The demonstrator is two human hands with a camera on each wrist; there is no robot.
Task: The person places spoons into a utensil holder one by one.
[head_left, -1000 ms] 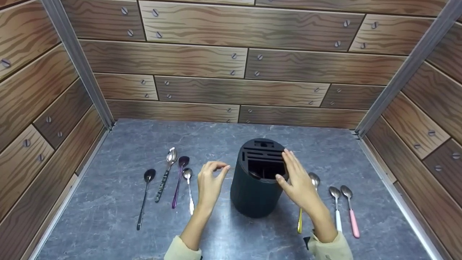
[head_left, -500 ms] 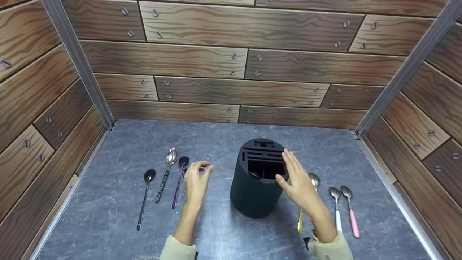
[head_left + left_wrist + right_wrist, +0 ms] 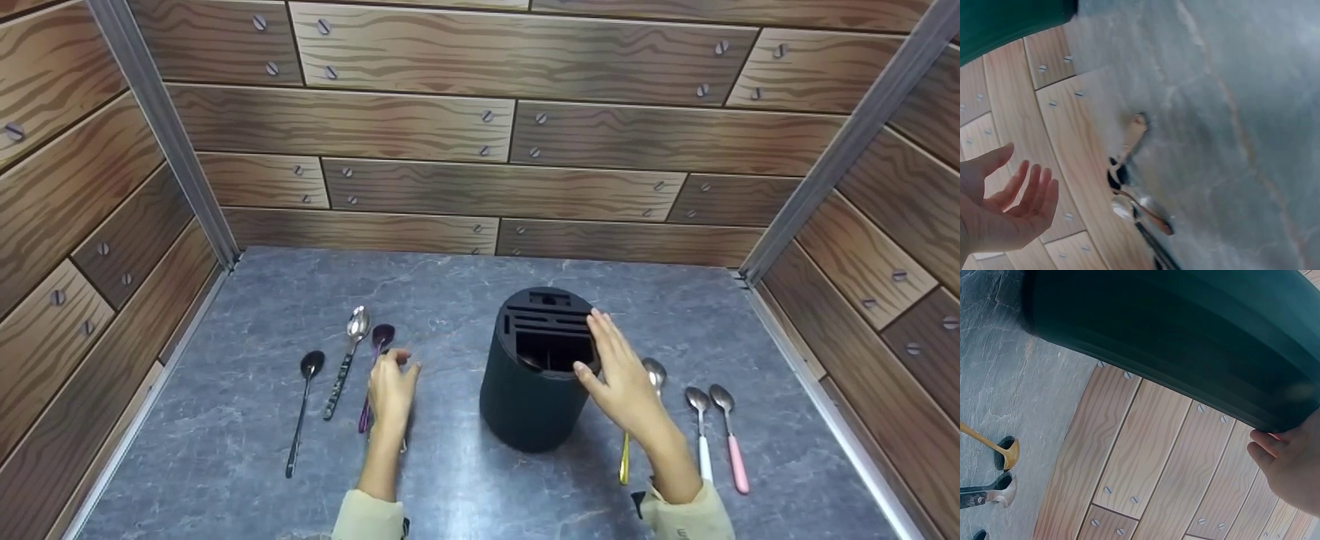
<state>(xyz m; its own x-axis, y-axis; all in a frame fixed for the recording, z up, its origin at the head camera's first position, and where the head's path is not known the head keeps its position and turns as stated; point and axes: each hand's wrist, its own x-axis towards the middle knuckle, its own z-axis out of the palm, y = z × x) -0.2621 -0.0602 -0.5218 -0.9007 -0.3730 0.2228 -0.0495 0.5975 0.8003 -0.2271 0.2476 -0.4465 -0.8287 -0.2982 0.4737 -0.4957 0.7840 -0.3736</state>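
A dark green cylindrical utensil holder (image 3: pixel 534 409), its black top cut with slots and a square opening, stands upright on the table. My right hand (image 3: pixel 621 379) rests on its right side at the rim with straight fingers; the right wrist view shows those fingers against the green wall (image 3: pixel 1185 343). My left hand (image 3: pixel 391 394) hovers over a small silver spoon, which it almost wholly covers in the head view. Loosely bent and holding nothing, its fingers (image 3: pixel 1033 191) show in the left wrist view. Just left of it lies a purple spoon (image 3: pixel 382 334).
Farther left lie a spoon with a patterned handle (image 3: pixel 341 384) and a dark spoon (image 3: pixel 304 409). Right of the holder are a yellow-handled spoon (image 3: pixel 624 459), partly behind my right hand, a white-handled spoon (image 3: pixel 703 454) and a pink-handled one (image 3: pixel 737 465). Wood-patterned walls (image 3: pixel 420 184) surround the table.
My left hand has moved left and slightly toward me, from beside the holder to over the small silver spoon. My right hand and the holder have stayed put.
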